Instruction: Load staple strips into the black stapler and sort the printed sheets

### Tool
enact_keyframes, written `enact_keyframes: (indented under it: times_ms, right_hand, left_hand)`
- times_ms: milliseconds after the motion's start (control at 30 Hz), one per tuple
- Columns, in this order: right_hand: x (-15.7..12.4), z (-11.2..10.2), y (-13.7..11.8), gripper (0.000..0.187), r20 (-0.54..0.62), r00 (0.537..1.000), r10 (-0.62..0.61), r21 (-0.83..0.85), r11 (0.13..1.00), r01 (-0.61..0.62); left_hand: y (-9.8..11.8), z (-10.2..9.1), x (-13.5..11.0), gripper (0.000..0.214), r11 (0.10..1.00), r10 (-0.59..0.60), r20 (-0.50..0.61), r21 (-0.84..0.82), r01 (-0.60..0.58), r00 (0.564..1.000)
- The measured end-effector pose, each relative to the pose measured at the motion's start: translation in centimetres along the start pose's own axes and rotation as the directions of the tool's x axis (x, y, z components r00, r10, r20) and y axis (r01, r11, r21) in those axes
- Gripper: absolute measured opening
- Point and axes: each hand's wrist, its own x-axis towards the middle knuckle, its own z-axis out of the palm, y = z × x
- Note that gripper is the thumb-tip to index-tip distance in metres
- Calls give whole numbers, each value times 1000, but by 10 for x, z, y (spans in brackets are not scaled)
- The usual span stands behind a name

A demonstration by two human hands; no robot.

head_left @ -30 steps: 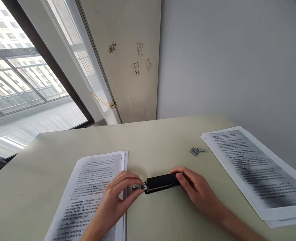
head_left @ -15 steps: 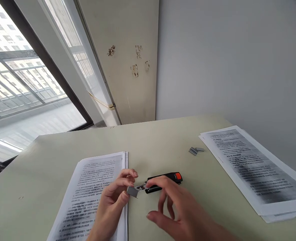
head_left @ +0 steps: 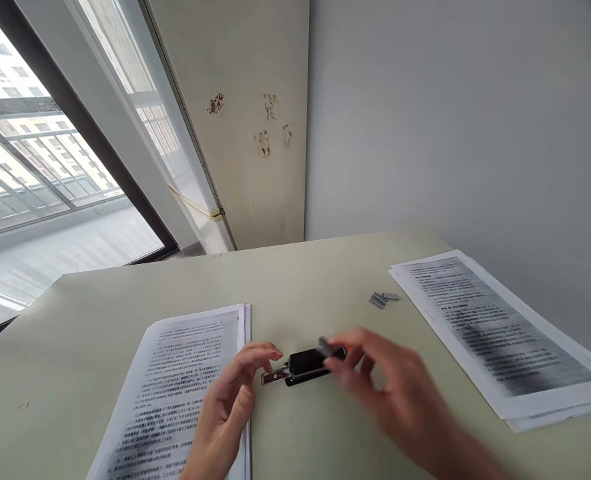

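Note:
A black stapler (head_left: 306,363) with a red end lies on the table, its metal staple tray (head_left: 274,376) sticking out to the left. Beside that tray is my left hand (head_left: 228,403), its fingers apart and holding nothing. My right hand (head_left: 388,380), a little blurred, pinches a small grey strip of staples (head_left: 325,347) between thumb and fingers. It hangs over the right part of the stapler and hides some of its red end.
Several grey staple strips (head_left: 378,300) lie farther back on the table (head_left: 320,280). A stack of printed sheets (head_left: 180,373) is at the left, partly under my left hand, and more printed sheets (head_left: 485,320) lie at the right.
The staple strip has passed from my left hand to my right. My right hand has moved right with it, off the metal tray, and my left fingers have let go.

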Motion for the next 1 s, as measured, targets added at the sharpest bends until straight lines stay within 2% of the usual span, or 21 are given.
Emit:
enact_keyframes:
  times_ms: [100,200,300,400,567,833,933,1000]
  right_hand:
    - [7,-36,38,32,-109,985,137,-208,965,-158]
    - [9,-64,83,37,-164,967,196,-437,864,-249]
    - [4,-77,119,34,-97,966,240,-573,780,-251]
    - [0,-78,139,33,-55,977,208,-646,738,-194]
    - [10,-73,149,31,-28,992,120,-667,738,-108]
    - [15,-68,150,30,-91,990,112,-635,759,-144]
    - [7,-58,134,30,-119,984,130,-480,860,-172]
    - [1,-48,120,29,-61,983,174,-283,941,-184]
  left_hand:
    - [3,2,5,39,978,-80,-136,180,104,987]
    - [2,4,10,41,942,-116,-235,281,181,965]
    - [0,4,13,45,929,-159,-277,283,239,948]
    - [0,5,15,49,931,-183,-306,250,265,934]
    - [0,5,17,51,929,-205,-316,234,285,926]
    - [-10,2,19,51,922,-223,-289,246,298,931]
    - [-10,2,18,48,920,-221,-264,263,291,939]
    - [-9,2,18,47,919,-230,-257,261,297,939]
